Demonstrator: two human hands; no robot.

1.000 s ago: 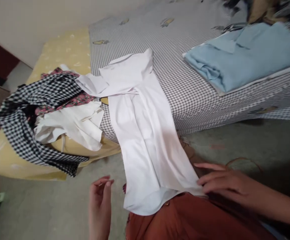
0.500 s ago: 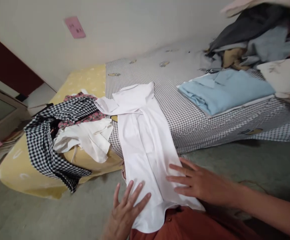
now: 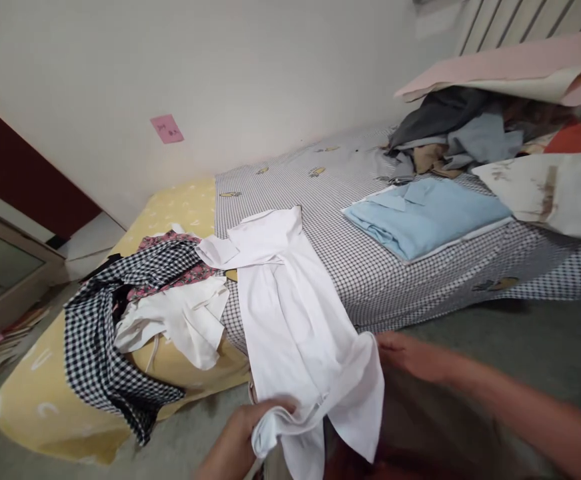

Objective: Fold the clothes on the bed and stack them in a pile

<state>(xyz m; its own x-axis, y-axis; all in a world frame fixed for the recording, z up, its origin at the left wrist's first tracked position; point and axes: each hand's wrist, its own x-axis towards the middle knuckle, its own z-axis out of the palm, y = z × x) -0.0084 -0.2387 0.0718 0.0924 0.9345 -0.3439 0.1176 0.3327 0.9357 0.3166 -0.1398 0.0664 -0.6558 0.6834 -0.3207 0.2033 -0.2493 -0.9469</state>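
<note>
A white shirt (image 3: 290, 300) lies lengthwise from the bed toward me, its collar end on the checked sheet and its lower end lifted off the bed edge. My left hand (image 3: 245, 433) grips the near left part of the shirt, with the fabric curling over the fingers. At the right edge of the same cloth, my right hand (image 3: 405, 353) pinches the side, its fingertips partly hidden by the fabric. Between the two hands the lower end sags in loose folds.
Left of the shirt lie a black-and-white checked cloth (image 3: 90, 340), a floral cloth (image 3: 185, 280) and a cream garment (image 3: 180, 320) on the yellow bedspread (image 3: 35, 413). A folded light-blue shirt (image 3: 430, 217) rests to the right, before a heap of dark clothes (image 3: 440, 120).
Both hands lay flat with fingers spread on the white shirt; now they have closed on its sides and raised the lower end. The view has tilted up somewhat.
</note>
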